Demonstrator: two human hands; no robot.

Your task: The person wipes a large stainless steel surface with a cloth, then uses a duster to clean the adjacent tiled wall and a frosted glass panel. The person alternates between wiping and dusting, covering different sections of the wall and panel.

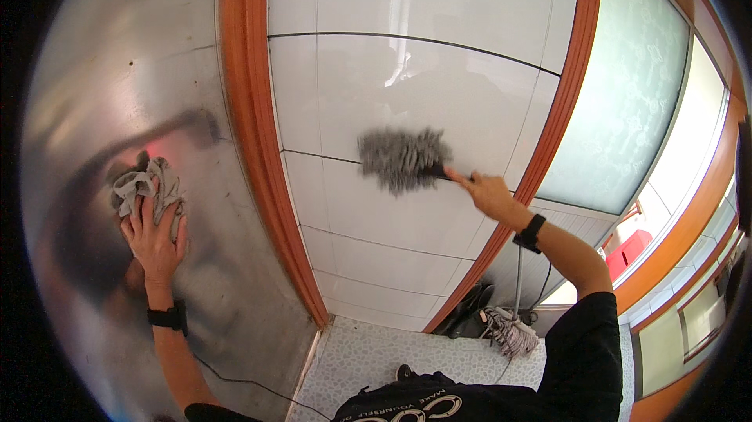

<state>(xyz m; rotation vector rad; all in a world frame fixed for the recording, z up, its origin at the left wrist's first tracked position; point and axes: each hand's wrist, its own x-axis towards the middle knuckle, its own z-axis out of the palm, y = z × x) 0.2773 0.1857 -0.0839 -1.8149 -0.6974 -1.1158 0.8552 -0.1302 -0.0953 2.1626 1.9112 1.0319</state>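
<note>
On the left, my left hand (154, 240) presses a crumpled grey cloth (150, 184) flat against a shiny metal panel (247, 281). A blurred dark reflection of the arm shows in the metal around it. My right hand (490, 196) grips the dark handle (437, 171) of a fluffy grey duster (399, 157). The duster's head is blurred and lies in front of the white tiled wall (411, 99); whether it touches the tiles I cannot tell. Each wrist wears a black band.
Reddish-brown wooden trim (249, 99) edges the tiles on the left, and another strip (564, 110) on the right. Past it stand a frosted glass panel (623, 93) and a mop (511, 331). A cable (252, 384) runs low at the left, above the patterned floor (370, 345).
</note>
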